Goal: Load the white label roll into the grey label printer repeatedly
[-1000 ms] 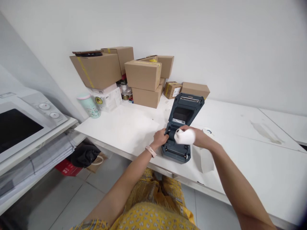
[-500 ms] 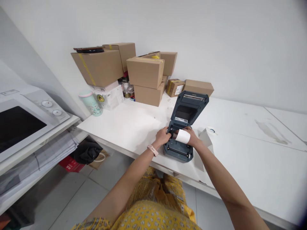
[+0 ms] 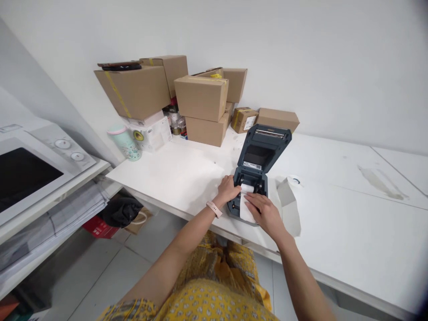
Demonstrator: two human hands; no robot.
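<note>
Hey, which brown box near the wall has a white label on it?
The small taped box, between the tall box stack and the long low box. Its side bears a white label; the others show none.

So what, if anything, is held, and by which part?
The left hand seems to hold the printer by its left side; the right hand lies on the paper strip, grip unclear.
</note>
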